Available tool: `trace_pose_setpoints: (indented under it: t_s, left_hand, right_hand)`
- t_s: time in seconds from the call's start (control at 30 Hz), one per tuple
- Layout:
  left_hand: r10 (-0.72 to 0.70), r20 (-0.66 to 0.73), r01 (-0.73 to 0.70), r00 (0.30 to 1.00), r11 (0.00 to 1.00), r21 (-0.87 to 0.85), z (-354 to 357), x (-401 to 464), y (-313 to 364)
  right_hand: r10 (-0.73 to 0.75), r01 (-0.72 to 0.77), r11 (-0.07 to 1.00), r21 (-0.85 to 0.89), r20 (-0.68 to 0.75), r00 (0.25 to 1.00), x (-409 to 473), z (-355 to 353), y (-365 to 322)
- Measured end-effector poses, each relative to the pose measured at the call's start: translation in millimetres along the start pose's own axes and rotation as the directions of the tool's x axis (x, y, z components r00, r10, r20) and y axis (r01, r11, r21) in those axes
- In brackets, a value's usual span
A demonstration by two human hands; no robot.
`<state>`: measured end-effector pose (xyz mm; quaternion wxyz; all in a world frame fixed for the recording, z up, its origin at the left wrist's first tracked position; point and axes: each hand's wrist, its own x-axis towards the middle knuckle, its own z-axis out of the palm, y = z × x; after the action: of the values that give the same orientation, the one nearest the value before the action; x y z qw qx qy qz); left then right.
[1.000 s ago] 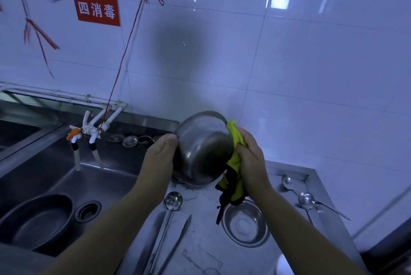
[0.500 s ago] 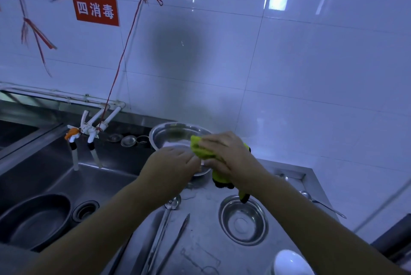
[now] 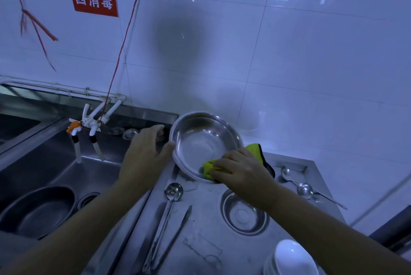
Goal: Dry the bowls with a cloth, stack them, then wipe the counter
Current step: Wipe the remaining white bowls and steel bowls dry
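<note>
Steel bowl (image 3: 204, 141) is held tilted above the back of the steel counter (image 3: 200, 230), open side toward the camera. Left hand (image 3: 144, 154) grips the bowl's left rim: thumb on the near edge, fingers curled round the outside. Right hand (image 3: 242, 169) presses a yellow-green cloth (image 3: 210, 167) against the lower inside wall of the bowl, fingers bunched on the cloth; the rest of the cloth (dark edging visible) sticks out behind the hand over the bowl's right rim.

On the counter below the right forearm: a second, smaller steel bowl (image 3: 243, 214), upright, partly covered by the arm. Left of it a long-handled ladle (image 3: 165, 214) and a pair of tongs (image 3: 175, 230), lying side by side. Right of it, near the counter edge, two spoons (image 3: 298, 183), one a rounded ladle type. A stack of white bowls (image 3: 289, 259) at the bottom edge, upside down.

Sink (image 3: 55, 174) to the left holds a large dark basin (image 3: 37, 212) beside the drain; two white taps (image 3: 89, 128) above it. Red sign (image 3: 94, 0) on the tiled wall.
</note>
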<state>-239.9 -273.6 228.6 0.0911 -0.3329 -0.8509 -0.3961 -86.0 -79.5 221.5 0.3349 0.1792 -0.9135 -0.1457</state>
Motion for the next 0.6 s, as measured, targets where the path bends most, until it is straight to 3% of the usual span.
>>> trace_pose_setpoints:
  t_s: [0.07, 0.13, 0.17, 0.37, 0.43, 0.5, 0.6]
  left_hand:
    - [-0.227, 0.291, 0.313, 0.929, 0.903, -0.294, -1.1, 7.3, 2.4]
    - [-0.293, 0.530, 0.560, 0.796, 0.691, -0.458, 0.6, 9.0, 5.5]
    - [-0.296, 0.577, 0.610, 0.761, 0.629, -0.482, 1.6, 7.2, 7.2]
    - [-0.319, 0.478, 0.560, 0.819, 0.628, -0.540, 21.3, -5.2, 8.0]
    - [-0.306, 0.472, 0.550, 0.827, 0.613, -0.567, 31.0, -12.3, 9.2]
    - [-0.300, 0.482, 0.563, 0.823, 0.535, -0.629, 41.2, -18.3, 12.6]
    - [-0.301, 0.474, 0.561, 0.827, 0.468, -0.682, 57.1, -20.5, 13.7]
  right_hand:
    - [-0.074, 0.074, 0.996, -0.052, -0.004, 0.997, -1.6, -0.8, -0.2]
    - [-0.123, 0.123, 0.989, -0.076, 0.000, 0.992, -2.2, -1.5, -1.2]
    - [-0.134, 0.134, 0.988, -0.080, 0.003, 0.991, -3.0, -0.9, -1.7]
    - [0.005, 0.004, 0.997, -0.074, 0.117, 0.993, -10.3, 19.3, -13.5]
    - [0.114, -0.108, 0.993, -0.042, 0.159, 0.981, -12.4, 30.5, -24.4]
    - [0.245, -0.250, 0.968, 0.004, 0.183, 0.952, -11.1, 41.6, -39.5]
    - [0.425, -0.456, 0.882, 0.119, 0.215, 0.879, -2.1, 57.8, -62.9]
